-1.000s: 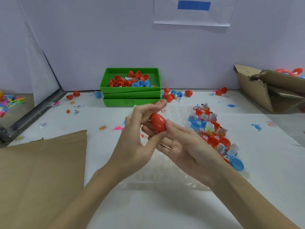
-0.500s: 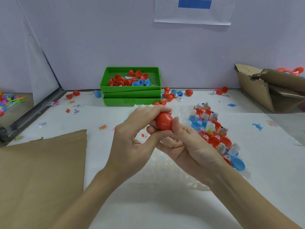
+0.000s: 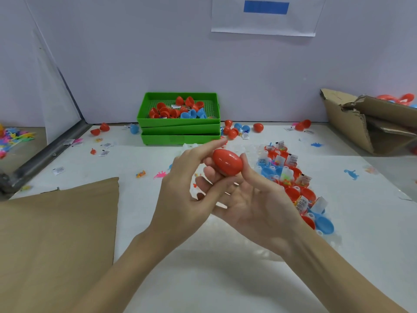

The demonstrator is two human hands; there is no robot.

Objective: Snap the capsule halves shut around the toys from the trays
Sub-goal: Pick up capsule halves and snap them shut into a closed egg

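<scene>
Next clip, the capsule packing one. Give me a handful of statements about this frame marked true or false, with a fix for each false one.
1. The red capsule in the hands looks closed. True.
2. The right hand holds the capsule between thumb and fingers. True.
3. The green trays are stacked at the back by the wall. True.
4. The top tray holds only blue halves. False: mostly red, a few blue.
5. The cardboard box sits on the left. False: it is on the right.
</scene>
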